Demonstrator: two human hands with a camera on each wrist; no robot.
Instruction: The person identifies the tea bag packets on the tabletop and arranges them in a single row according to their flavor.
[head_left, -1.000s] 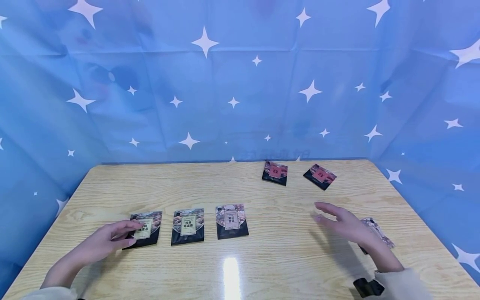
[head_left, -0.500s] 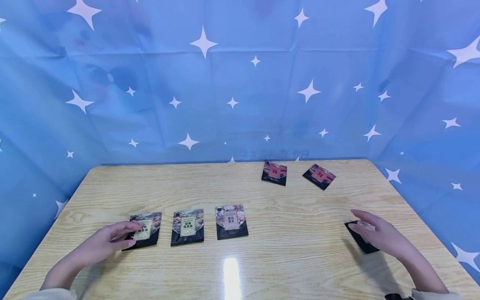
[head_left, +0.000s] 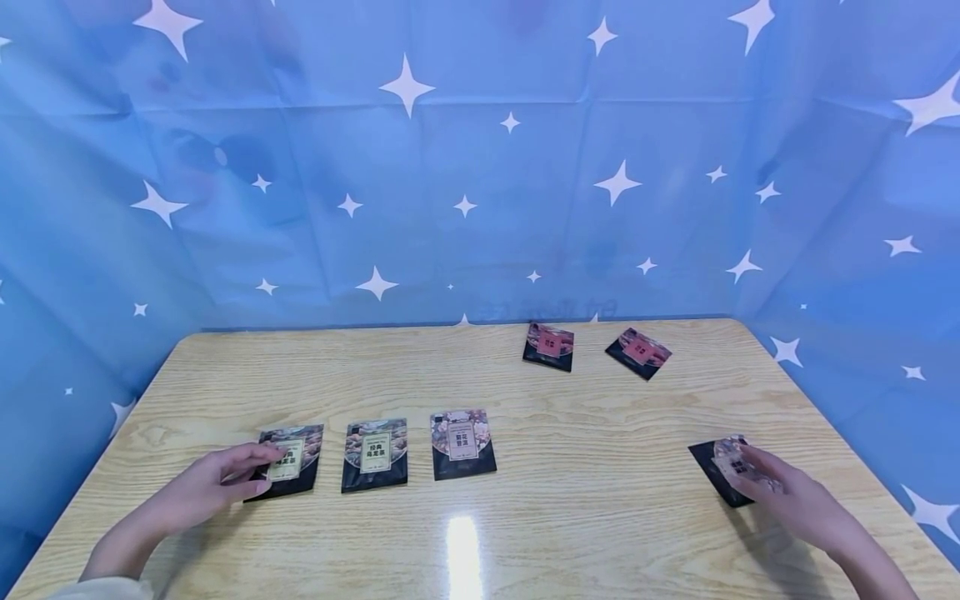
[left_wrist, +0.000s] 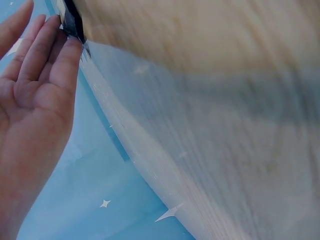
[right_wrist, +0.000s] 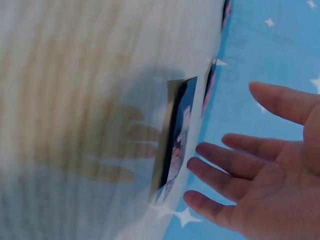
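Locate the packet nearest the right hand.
In the head view, the packet lies near the right table edge, partly hidden by the right hand, in front of two red-labelled packets.

1. The left hand (head_left: 217, 479) hides part of the leftmost packet (head_left: 303, 478).
2. The right hand (head_left: 798, 496) hides part of the rightmost packet (head_left: 722, 473).
3. Words on the red packets (head_left: 550, 345) are too tiny.
4. The table (left_wrist: 240, 155) looks blurry from the left wrist.
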